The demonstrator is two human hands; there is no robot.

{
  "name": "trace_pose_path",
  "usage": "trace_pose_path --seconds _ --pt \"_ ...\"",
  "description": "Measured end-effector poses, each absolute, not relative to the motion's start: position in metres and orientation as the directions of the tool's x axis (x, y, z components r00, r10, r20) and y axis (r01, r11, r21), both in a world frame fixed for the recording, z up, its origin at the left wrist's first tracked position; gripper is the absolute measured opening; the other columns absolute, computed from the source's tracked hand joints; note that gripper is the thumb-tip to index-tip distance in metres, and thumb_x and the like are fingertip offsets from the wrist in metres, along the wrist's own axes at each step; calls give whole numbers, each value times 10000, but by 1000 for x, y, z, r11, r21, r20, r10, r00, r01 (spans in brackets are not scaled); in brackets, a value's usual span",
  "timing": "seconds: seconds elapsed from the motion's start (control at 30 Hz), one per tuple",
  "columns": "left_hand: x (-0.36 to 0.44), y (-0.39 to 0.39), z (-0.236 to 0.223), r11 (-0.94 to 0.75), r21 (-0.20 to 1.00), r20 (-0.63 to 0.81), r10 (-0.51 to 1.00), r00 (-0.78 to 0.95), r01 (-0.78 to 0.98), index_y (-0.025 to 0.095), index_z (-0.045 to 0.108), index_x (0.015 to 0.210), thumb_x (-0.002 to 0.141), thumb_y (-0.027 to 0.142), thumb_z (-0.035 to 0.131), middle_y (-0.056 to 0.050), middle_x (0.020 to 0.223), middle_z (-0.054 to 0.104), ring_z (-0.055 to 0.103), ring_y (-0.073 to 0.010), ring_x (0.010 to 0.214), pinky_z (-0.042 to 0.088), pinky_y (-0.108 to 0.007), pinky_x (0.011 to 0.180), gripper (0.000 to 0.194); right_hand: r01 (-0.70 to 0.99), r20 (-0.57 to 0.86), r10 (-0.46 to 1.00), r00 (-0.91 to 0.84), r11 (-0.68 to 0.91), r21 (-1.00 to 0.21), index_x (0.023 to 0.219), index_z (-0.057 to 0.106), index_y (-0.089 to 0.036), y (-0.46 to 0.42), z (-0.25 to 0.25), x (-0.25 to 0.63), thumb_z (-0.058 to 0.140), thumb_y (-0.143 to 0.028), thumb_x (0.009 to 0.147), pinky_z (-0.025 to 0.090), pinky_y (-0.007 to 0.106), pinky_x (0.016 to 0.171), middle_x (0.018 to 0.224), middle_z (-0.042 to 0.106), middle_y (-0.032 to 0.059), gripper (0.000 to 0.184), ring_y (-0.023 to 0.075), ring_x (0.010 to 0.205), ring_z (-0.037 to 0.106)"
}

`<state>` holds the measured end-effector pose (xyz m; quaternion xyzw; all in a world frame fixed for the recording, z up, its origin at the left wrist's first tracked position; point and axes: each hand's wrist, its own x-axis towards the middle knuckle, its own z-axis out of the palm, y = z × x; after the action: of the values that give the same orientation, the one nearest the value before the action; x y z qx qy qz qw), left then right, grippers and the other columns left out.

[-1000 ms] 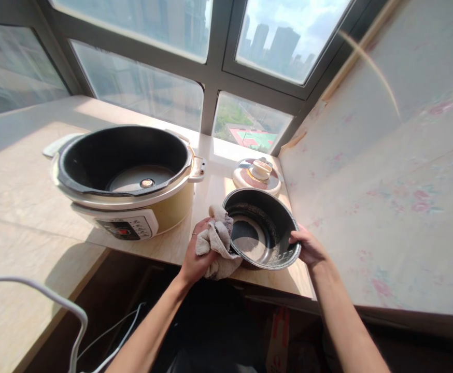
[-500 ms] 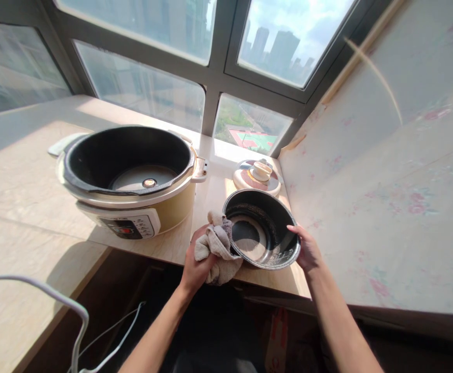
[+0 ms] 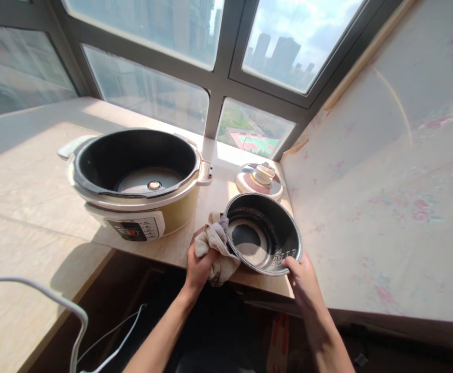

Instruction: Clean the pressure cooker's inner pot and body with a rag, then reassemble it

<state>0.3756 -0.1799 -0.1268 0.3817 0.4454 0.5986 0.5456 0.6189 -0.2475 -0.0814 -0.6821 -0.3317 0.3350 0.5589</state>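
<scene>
My left hand [image 3: 200, 265] is closed around a bunched, greyish cloth [image 3: 219, 254], which presses against the left outer side of a dark inner pot [image 3: 267, 228]. The pot is tilted, its opening turned up and toward me, with pale level marks on the inside wall. On its near right rim, my right hand [image 3: 300, 274] grips with the thumb inside and the other fingers mostly hidden behind the wall. To the left stands the cooker body [image 3: 180, 212], lidless, with a dark interior and a control panel on the front.
A round lid with a knob [image 3: 260, 180] lies behind the pot, near the flowered wall [image 3: 385, 207]. Windows rise behind the pale counter [image 3: 24, 176]. A white cable [image 3: 55, 296] loops across the lower left, past the counter's front edge.
My right hand has slid down along the pot's rim from its right side to the near right. The cloth remains in my left hand against the pot. The view has shifted slightly.
</scene>
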Motion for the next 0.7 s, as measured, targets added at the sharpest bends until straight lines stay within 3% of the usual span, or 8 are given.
trace_pose_path --seconds 0.17,0.43,0.57,0.7 --pt "363 -175 -123 -89 966 82 996 -39 -242 167 711 1189 748 448 816 -124 1258 734 675 -330 1199 486 -445 1123 534 -4 -271 889 370 -291 -957 864 678 -234 -226 -54 657 680 -163 548 422 272 574 660 612 -49 324 159 632 506" --pt "362 -174 -126 -74 972 73 997 -12 -222 174 722 1197 750 502 822 -140 1311 719 664 -346 1231 486 -461 1124 563 73 -429 895 124 -439 -895 950 765 -222 -167 -38 697 676 -132 487 448 264 546 649 692 -44 480 167 598 576" --pt "364 -174 -126 -28 967 33 999 17 -252 154 700 1240 755 471 811 -141 1300 725 672 -346 1227 504 -453 1104 590 75 -377 906 194 -397 -915 975 761 -212 -143 -43 698 759 -194 524 500 283 577 709 733 -26 452 191 635 640" --pt "361 -173 -125 19 962 -9 999 37 -272 149 678 1253 742 426 800 -132 1277 735 649 -346 1271 475 -456 1140 594 55 -189 868 460 -240 -969 1086 718 -246 -149 -50 695 934 -346 549 581 365 889 1091 781 53 588 276 1040 719"
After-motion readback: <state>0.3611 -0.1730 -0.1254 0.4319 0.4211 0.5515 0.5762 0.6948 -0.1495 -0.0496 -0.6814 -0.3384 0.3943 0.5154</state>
